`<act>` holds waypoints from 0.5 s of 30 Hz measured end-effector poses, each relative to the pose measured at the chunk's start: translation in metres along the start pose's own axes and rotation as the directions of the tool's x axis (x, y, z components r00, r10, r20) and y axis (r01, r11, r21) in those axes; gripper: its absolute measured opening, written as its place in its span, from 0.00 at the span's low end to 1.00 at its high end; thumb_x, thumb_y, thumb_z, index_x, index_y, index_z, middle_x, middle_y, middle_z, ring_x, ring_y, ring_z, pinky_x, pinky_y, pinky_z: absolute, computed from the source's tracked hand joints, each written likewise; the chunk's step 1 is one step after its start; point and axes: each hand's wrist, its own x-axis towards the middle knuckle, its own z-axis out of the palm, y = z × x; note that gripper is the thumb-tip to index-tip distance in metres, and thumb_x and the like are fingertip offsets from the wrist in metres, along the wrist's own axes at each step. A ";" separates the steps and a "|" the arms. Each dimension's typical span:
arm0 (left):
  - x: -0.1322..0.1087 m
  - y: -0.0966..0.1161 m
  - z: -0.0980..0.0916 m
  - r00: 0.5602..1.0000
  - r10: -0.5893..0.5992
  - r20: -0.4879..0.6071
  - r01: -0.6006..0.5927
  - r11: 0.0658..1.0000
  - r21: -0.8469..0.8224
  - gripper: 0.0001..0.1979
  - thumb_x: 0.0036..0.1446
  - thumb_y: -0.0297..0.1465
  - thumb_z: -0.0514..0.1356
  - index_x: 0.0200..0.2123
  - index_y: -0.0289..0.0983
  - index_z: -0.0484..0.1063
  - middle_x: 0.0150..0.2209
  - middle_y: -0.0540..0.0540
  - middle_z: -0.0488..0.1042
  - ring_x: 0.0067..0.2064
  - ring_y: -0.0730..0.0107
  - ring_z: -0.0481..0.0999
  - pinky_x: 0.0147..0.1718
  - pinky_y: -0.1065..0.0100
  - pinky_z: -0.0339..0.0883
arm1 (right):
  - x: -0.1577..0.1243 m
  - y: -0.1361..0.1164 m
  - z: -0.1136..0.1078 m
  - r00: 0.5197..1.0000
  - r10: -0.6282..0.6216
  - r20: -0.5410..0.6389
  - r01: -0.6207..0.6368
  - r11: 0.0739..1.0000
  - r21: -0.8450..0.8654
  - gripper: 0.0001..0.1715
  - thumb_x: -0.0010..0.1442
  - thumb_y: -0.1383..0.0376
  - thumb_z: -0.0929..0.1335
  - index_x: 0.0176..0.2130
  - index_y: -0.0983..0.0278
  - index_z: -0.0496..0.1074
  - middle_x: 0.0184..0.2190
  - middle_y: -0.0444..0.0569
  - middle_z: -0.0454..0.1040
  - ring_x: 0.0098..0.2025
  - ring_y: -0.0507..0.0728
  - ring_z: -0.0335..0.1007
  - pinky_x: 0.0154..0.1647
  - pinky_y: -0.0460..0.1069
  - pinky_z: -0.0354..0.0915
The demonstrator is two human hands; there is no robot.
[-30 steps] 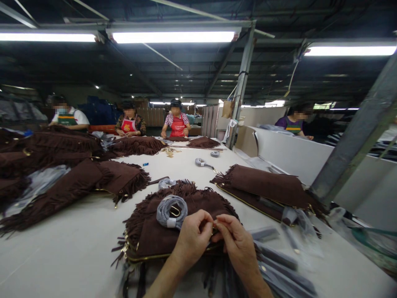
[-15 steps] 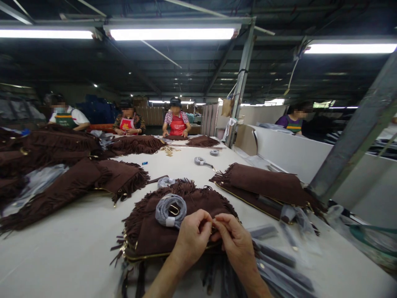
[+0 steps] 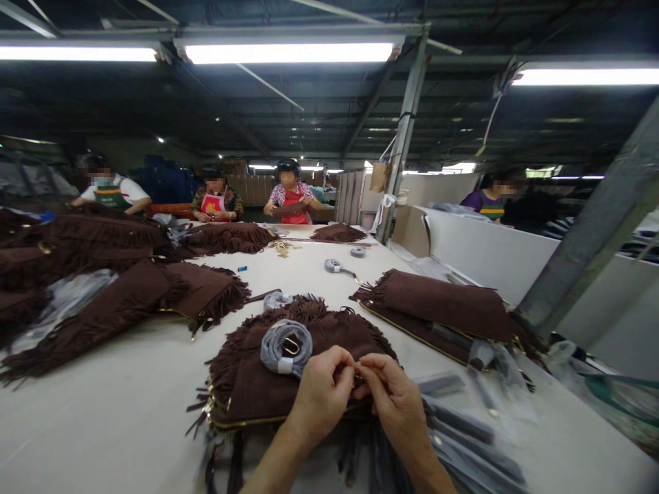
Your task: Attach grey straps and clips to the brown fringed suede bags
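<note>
- A dark brown suede bag with fringed edges (image 3: 257, 394) lies flat on the white surface (image 3: 113, 418), straight in front of the person.
- The left hand (image 3: 322, 396) rests on the bag's near right part, thumb and forefinger pinched narrow.
- The right hand (image 3: 395, 405) sits just right of it over the same edge of the bag, its fingertips closed and meeting those of the left hand.
- Between the two sets of fingertips is a small gold-toned piece (image 3: 355, 378) (too small to tell what it is), held by both hands at the bag's gold-trimmed edge.
- A coiled grey strap with a gold buckle (image 3: 285, 346) lies on top of the bag, just left of the left hand.
- Right of the bag, grey wrapped strips (image 3: 463, 432) lie spread out.
- Beyond the bag to the right lies a second brown fringed bag (image 3: 437, 309), well apart from it.
- Left of the bag lies a heap of brown fringed bags (image 3: 103, 295).
- Far behind the bag, other people work at the surface's far end.
</note>
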 end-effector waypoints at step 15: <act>0.000 0.002 0.000 1.000 -0.013 0.002 0.013 1.000 0.009 0.07 0.55 0.23 0.54 0.27 0.37 0.68 0.24 0.51 0.70 0.27 0.72 0.67 0.29 0.72 0.56 | 0.001 -0.001 -0.001 1.000 -0.025 0.019 0.025 0.999 -0.024 0.12 0.64 0.53 0.66 0.39 0.59 0.71 0.21 0.42 0.76 0.21 0.54 0.71 0.20 0.45 0.62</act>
